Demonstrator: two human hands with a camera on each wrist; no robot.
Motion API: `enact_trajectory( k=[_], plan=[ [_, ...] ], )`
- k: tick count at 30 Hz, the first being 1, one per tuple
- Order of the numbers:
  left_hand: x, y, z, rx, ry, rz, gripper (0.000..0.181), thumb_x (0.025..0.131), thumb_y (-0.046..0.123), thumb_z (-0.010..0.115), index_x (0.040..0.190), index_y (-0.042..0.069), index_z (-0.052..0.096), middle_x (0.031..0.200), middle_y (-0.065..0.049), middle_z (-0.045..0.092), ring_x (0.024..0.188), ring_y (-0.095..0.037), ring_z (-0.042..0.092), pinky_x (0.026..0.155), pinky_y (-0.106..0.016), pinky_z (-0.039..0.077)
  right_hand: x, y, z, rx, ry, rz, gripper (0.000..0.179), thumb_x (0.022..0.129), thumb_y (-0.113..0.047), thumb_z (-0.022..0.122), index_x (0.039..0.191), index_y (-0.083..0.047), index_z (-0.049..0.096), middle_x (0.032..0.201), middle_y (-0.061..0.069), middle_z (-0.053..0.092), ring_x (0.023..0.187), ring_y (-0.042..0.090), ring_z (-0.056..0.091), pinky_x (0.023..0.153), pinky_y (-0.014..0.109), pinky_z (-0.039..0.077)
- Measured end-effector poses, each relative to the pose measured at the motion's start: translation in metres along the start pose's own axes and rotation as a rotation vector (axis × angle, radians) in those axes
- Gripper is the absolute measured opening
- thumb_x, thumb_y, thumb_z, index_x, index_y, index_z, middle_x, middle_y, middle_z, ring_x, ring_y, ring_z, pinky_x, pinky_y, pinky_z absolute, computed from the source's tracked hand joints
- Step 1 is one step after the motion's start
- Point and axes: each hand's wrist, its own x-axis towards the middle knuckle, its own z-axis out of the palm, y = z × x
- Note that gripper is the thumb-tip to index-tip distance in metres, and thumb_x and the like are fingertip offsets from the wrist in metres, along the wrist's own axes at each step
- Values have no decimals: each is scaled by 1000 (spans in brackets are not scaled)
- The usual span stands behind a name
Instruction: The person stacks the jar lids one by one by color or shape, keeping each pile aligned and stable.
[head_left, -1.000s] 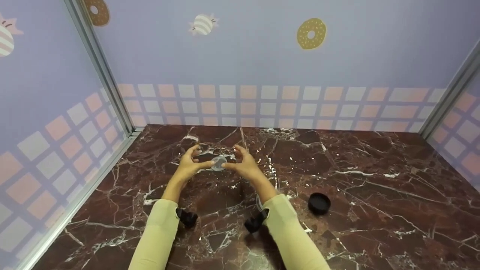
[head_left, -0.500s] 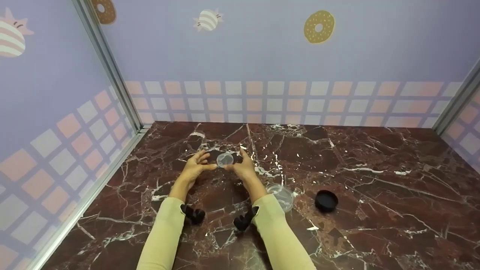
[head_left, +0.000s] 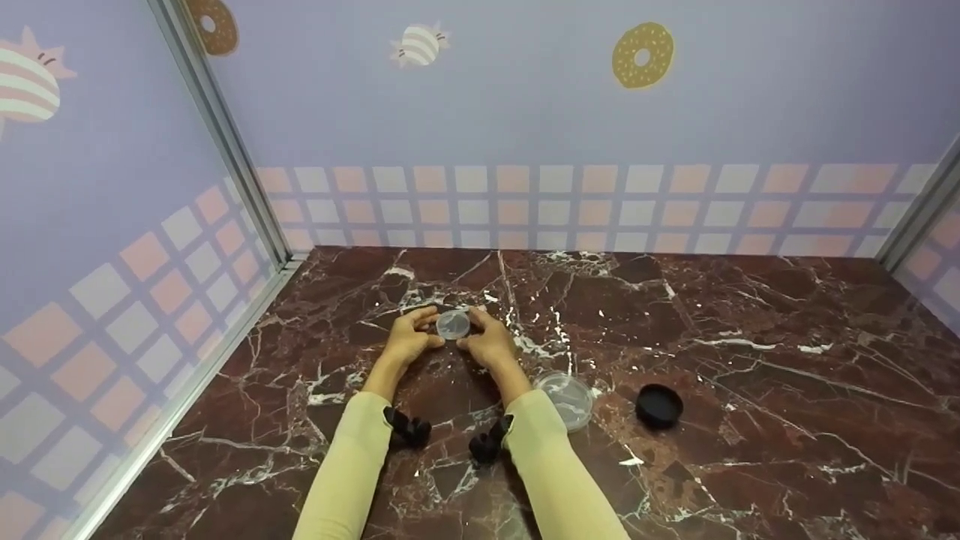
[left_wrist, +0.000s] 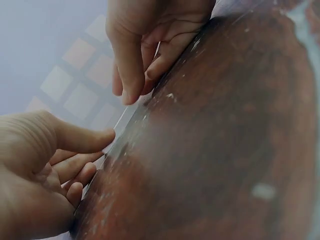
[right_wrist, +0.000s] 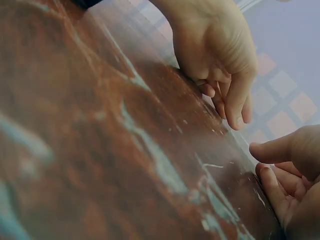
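Note:
A small clear plastic disc [head_left: 454, 325] lies low at the tabletop between both hands, its thin edge close to the surface in the wrist views. From the left, my left hand [head_left: 411, 336] holds its side with thumb and curled fingers. Opposite it, my right hand [head_left: 489, 339] grips the other side the same way. The left thumb [left_wrist: 90, 137] rests right at the disc's edge in the left wrist view. In the right wrist view, the right thumb [right_wrist: 272, 149] points at the same edge, with the fingers curled behind it.
A larger clear round container [head_left: 566, 403] stands beside the right sleeve. Further right sits a round black lid-like cup [head_left: 659, 406]. White specks dot the dark marbled table [head_left: 750, 435]; patterned walls [head_left: 525, 105] enclose its back and sides.
Both hands have drawn in around the disc; the thumbs, which lay over it, are now at its near sides. The right forearm has shifted left, uncovering the clear container. The view has shifted slightly.

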Motion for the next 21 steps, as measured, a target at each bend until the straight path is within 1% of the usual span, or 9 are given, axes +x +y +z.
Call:
enact_trajectory(
  k=[3,5,9,13,16,18,20,21],
  plan=[
    [-1,0,1,56,11,4,58,73,-15,66,130,-7,57,129,-24,61,105,-26,51,85,-22,43,0,0,-1,-19,-3,-2,65,72,-6,79,134,-10,58,128,6,67,127,25,56,108,37,41],
    [-1,0,0,72,6,-6,57,73,-13,69,128,-5,59,127,-22,63,100,-22,51,78,-18,41,0,0,-2,-42,-7,0,64,72,-7,80,132,-9,60,125,7,68,125,25,58,107,37,42],
    [-1,3,-1,68,-37,-19,57,74,-10,72,129,-3,59,129,-21,62,98,-20,50,76,-16,40,1,1,-5,-73,-12,-14,60,73,-11,81,130,-7,61,126,8,68,124,26,58,107,37,42],
    [-2,4,-4,53,-82,-11,56,76,-6,73,130,-3,58,132,-21,60,96,-18,51,76,-16,41,0,2,-7,-52,-27,-29,57,76,-13,80,129,-4,62,128,11,66,124,28,58,108,38,42],
    [-2,3,-8,27,-110,-19,55,78,-4,73,131,-4,58,132,-21,60,90,-14,52,74,-15,43,0,2,-8,25,-53,-34,54,77,-11,79,127,2,62,125,16,67,118,28,62,104,36,46],
    [-3,2,-12,-1,-134,-31,55,80,-1,73,133,-4,56,132,-22,61,87,-10,55,73,-15,46,0,2,-8,114,-89,-22,51,79,-8,77,127,4,61,124,19,67,108,25,64,95,33,51],
    [-4,3,-16,-50,-152,-49,55,81,1,72,134,-3,55,134,-21,59,85,-5,58,74,-15,50,0,0,-8,217,-135,6,50,82,-6,74,128,5,59,125,21,65,98,20,65,86,30,54],
    [-4,4,-18,-85,-162,-62,56,82,1,72,135,-3,54,134,-22,59,84,-4,61,75,-16,52,0,-2,-8,268,-159,22,50,84,-6,72,130,5,58,126,21,64,95,18,64,84,29,55]
  ],
)
